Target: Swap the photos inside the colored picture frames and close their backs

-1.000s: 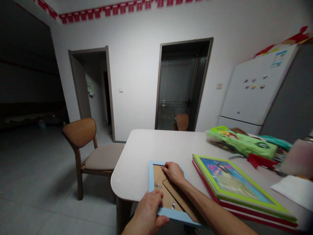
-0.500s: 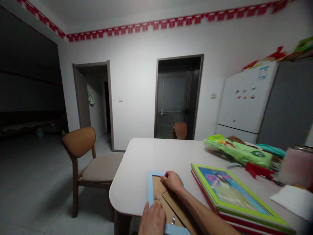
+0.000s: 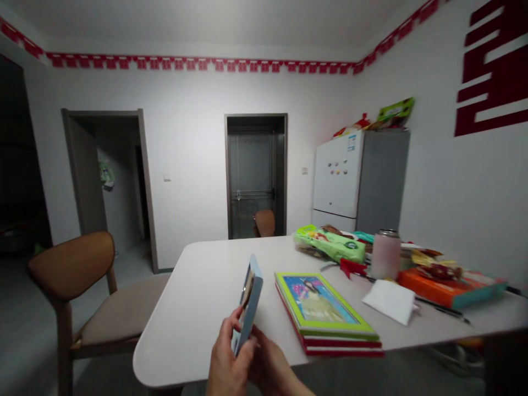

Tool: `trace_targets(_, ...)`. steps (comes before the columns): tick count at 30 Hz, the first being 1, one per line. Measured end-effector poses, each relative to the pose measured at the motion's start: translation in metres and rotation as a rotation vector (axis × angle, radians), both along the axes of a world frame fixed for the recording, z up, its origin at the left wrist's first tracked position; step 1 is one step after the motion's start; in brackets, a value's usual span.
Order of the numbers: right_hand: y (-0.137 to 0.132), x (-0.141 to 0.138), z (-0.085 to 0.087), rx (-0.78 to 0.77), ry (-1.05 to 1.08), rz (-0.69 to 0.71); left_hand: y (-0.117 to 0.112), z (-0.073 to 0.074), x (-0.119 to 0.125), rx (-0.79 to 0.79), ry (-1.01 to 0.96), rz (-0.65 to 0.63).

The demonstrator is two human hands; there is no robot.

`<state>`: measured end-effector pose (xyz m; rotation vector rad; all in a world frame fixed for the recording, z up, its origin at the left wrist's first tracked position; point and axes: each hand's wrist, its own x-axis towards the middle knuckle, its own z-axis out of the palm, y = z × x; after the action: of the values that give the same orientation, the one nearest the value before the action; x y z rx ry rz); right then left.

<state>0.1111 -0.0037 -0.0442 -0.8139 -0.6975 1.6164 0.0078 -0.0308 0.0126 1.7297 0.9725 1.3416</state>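
Note:
A light blue picture frame (image 3: 253,297) stands tilted up on its edge above the near side of the table, its brown back turned to the left. My left hand (image 3: 231,349) grips the frame's lower near part, with the thumb on the narrow edge. Behind and to the right of the frame, my right hand (image 3: 268,355) is wrapped against its other face, and its fingers are partly hidden. Just right of the frame lies a stack of picture frames, with a lime-green frame (image 3: 330,308) on top showing a figure in a pale dress.
The white table (image 3: 193,291) reaches away from me. On its right are a green packet (image 3: 334,245), a pink jar (image 3: 386,256), a folded white paper (image 3: 390,300) and an orange box (image 3: 437,289). A wooden chair (image 3: 74,267) stands at the left.
The blue frame has been lifted from lying back-up on the table and turned onto its edge. Both hands have shifted to grip it. My view has swung right.

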Motion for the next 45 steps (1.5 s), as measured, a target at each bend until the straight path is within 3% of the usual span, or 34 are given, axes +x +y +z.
trace_targets(2,-0.006,-0.004,0.008,0.111,0.106,-0.105,-0.003,0.008,0.022,-0.015,-0.143,-0.043)
trace_targets(4,-0.008,0.013,0.024,0.204,0.056,-0.303,-0.001,0.019,0.04,-0.005,-0.255,-0.092)
trace_targets(7,-0.004,0.075,0.05,0.19,-0.256,-0.501,0.01,0.039,0.06,-0.004,-0.401,-0.155)
trace_targets(9,0.003,0.127,0.062,0.097,-0.588,-0.532,0.02,0.044,0.073,-0.064,-0.425,-0.202)
trace_targets(12,0.016,0.197,0.071,0.052,-1.152,-0.55,0.033,0.031,0.097,-0.198,-0.427,-0.275)
trace_targets(15,0.024,0.24,0.068,0.045,-1.299,-0.552,0.039,0.002,0.122,-0.257,-0.37,-0.286)
trace_targets(18,0.027,0.256,0.058,0.06,-1.358,-0.539,0.042,-0.021,0.136,-0.245,-0.155,-0.219)
trace_targets(22,0.028,0.259,0.05,0.076,-1.384,-0.5,0.046,-0.029,0.137,-0.258,0.044,-0.14)
trace_targets(29,-0.001,0.26,0.041,-0.04,-1.283,-0.408,0.045,-0.037,0.131,-0.325,0.023,-0.194)
trace_targets(34,-0.009,0.222,0.031,-0.049,-1.136,-0.436,0.049,-0.044,0.117,-0.334,-0.008,-0.202)
trace_targets(41,0.051,0.124,0.041,0.06,-1.281,-0.4,0.104,-0.037,0.04,-0.347,0.028,0.018)
trace_targets(45,0.096,0.086,0.04,0.091,-1.309,-0.389,0.136,-0.032,0.002,-0.355,0.041,0.136)
